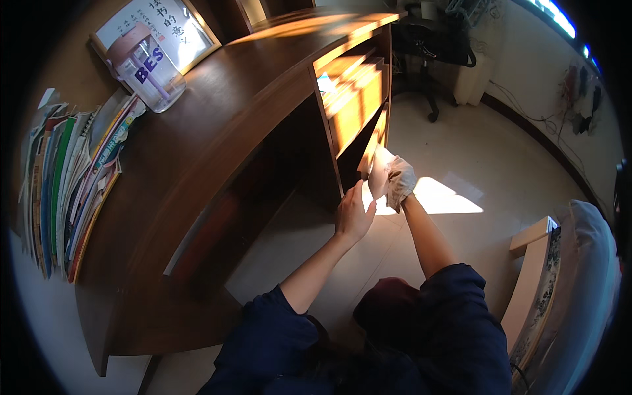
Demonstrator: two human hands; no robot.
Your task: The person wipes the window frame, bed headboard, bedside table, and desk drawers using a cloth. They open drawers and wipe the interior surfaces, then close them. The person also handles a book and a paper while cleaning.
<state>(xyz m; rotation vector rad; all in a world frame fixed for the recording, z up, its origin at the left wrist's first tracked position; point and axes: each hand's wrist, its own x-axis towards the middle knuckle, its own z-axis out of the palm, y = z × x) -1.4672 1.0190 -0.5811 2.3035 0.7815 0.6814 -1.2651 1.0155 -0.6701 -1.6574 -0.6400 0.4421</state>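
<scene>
My right hand (401,185) is wrapped in or covered by a pale cloth (402,177), at the lower front of the wooden desk's open side compartment. Just left of it, my left hand (354,213) is raised with its thumb apart from the fingers, and nothing shows in it. Between and beyond the hands is a pale, sunlit flat piece (380,170), perhaps a cabinet door; its exact nature cannot be told. Above it, the compartment's shelf (358,118) holds sunlit flat items. How the fingers lie under the cloth is hidden.
The brown wooden desk (212,118) curves across the left, bearing a row of books (74,182), a clear plastic bottle (153,74) and a framed sheet (185,37) with writing. An office chair (429,54) stands at the back; a bed (582,296) lies at right. Cables run along the right wall.
</scene>
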